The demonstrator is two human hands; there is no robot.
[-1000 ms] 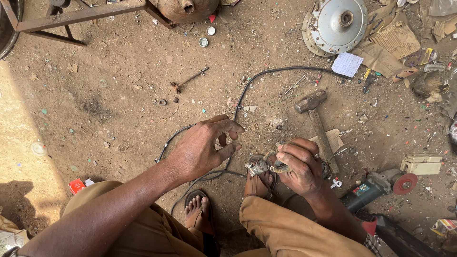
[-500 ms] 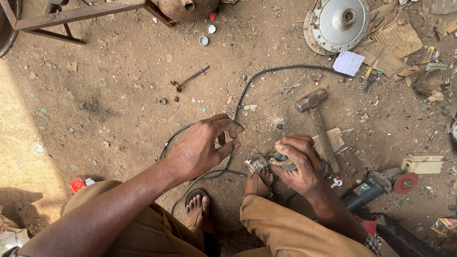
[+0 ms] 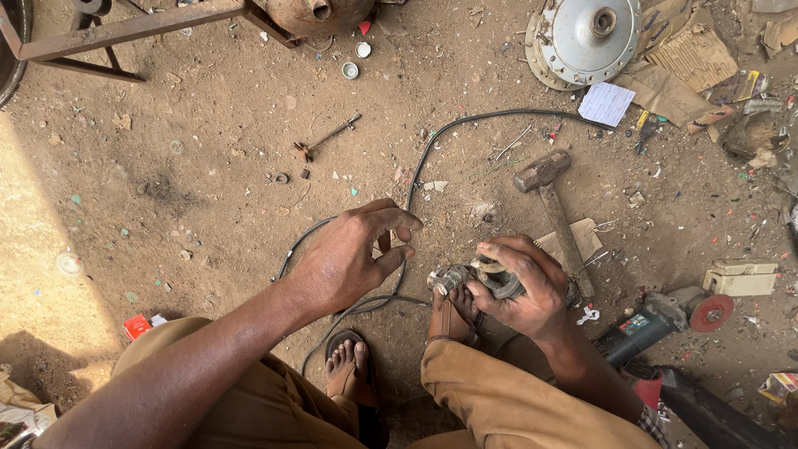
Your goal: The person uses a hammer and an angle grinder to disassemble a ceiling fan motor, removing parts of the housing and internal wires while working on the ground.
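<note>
The dirt floor carries a round metal hub plate at the top, a rusty frame, a hammer with a wooden handle, an angle grinder at lower right, and a black cable looping toward the person's sandalled feet. The right hand is curled tight around a small greasy metal part, holding it just above the right foot. The left hand hovers just beside it, half open, thumb and fingertips drawn near as if pinching something too small to make out. The step looks like fitting or picking at that part; next it seems to call for bringing the left fingertips precisely onto its end. The part is dull grey, grimy, with a stubby cylindrical end.
</note>
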